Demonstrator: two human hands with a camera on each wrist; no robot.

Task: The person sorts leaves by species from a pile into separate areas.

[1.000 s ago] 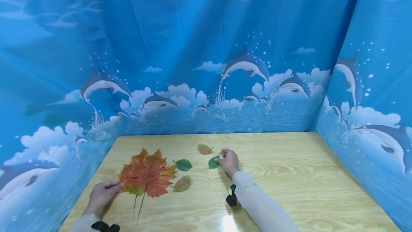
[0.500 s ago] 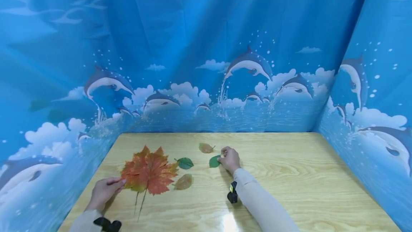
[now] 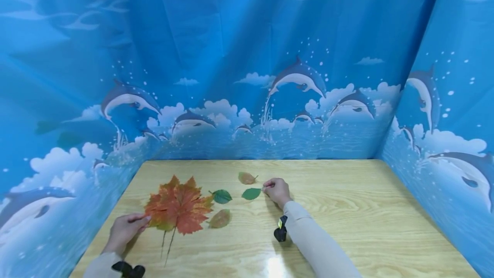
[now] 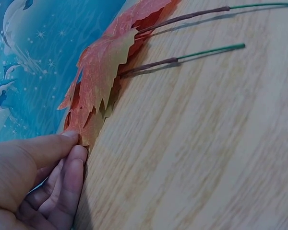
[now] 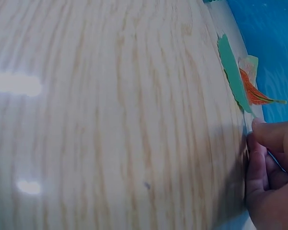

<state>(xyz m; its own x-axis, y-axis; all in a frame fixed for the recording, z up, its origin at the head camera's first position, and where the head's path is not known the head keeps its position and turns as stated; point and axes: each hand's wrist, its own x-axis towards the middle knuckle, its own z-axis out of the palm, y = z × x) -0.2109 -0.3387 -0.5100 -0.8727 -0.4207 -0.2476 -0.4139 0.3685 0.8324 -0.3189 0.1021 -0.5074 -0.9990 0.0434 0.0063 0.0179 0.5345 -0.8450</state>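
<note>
My left hand (image 3: 125,230) pinches the left edge of the orange-red maple leaves (image 3: 179,205), which overlap in a pile. In the left wrist view, thumb and fingertips meet on a lobe of a maple leaf (image 4: 103,72), and two wiry stems (image 4: 201,53) stick out over the wood. My right hand (image 3: 277,191) pinches the short stem end of a green leaf (image 3: 251,193), whose blade points left. Seen from the right wrist, that green leaf (image 5: 234,74) is nearly edge-on, its stem between thumb and finger. Behind it lies a reddish leaf (image 3: 247,178).
Between the maple leaves and my right hand lie another green leaf (image 3: 221,196) and a brownish-green leaf (image 3: 220,219). The wood-grain table (image 3: 347,209) is bordered by blue dolphin-print curtains (image 3: 231,76) at the back and sides.
The green leaf in my right hand has turned, its blade now lying sideways and further left. Those fingers have shifted to its stem end. My left hand keeps its pinch on the maple leaf.
</note>
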